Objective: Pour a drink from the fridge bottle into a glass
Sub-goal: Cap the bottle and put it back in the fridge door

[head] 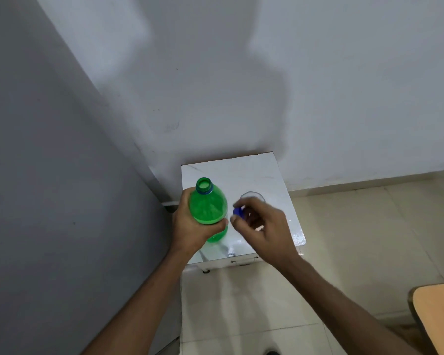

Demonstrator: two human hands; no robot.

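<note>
Your left hand clamps the open bottle; right fingers pinch the cap (over the glass). Tilting hastily could knock or overshoot it.

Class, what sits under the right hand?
Under the right hand stands a clear glass on the white table; only its far rim shows. The hand covers the rest, so its contents are hidden.

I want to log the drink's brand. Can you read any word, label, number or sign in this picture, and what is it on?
None can be read.
Green bottle, held in the left hand: no label or print shows.
Blue cap, in the right hand: blurred, no readable mark.
Glass and white table: no text.
</note>
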